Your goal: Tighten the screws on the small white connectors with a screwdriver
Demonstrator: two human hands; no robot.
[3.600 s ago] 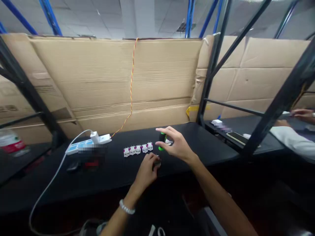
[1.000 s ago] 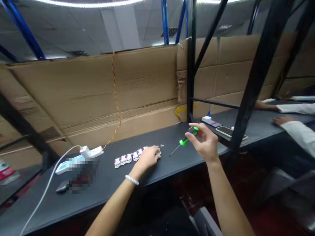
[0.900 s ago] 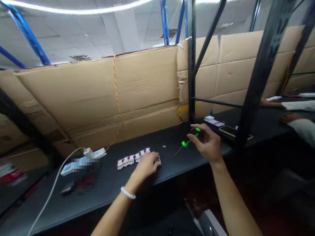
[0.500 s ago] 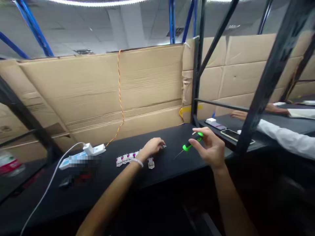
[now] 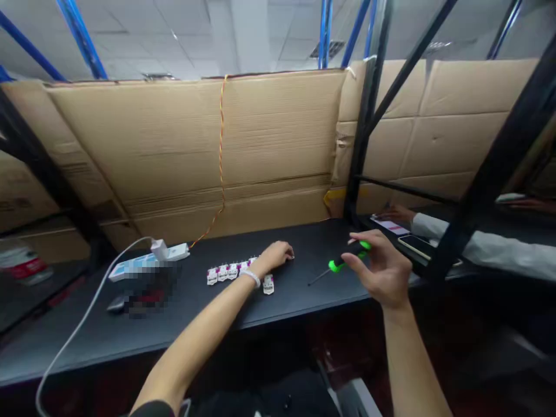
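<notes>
My right hand (image 5: 386, 269) holds a screwdriver (image 5: 347, 256) with a black and bright green handle between thumb and fingers. Its thin shaft slants down to the left, and the tip is close to the black tabletop. My left hand (image 5: 278, 255), a pale band at its wrist, rests on the table with fingers curled down. A tiny light edge shows at its fingertips; what it is I cannot make out. Small white and purple parts (image 5: 233, 271) lie in a row left of that hand, partly behind the wrist. One similar part (image 5: 268, 284) lies nearer the table's front edge.
At left lie a power strip (image 5: 125, 268) with a white plug and cable, and a blurred-out patch. A bottle (image 5: 26, 263) stands further left. Cardboard (image 5: 278, 139) walls the back. Past a dark metal post (image 5: 478, 174), a co-worker's sleeve (image 5: 499, 246) reaches near a phone (image 5: 414, 246).
The view has shifted a little. The co-worker's hand has moved left onto the flat item behind the phone. My hands keep nearly the same pose, the screwdriver still in my right.
</notes>
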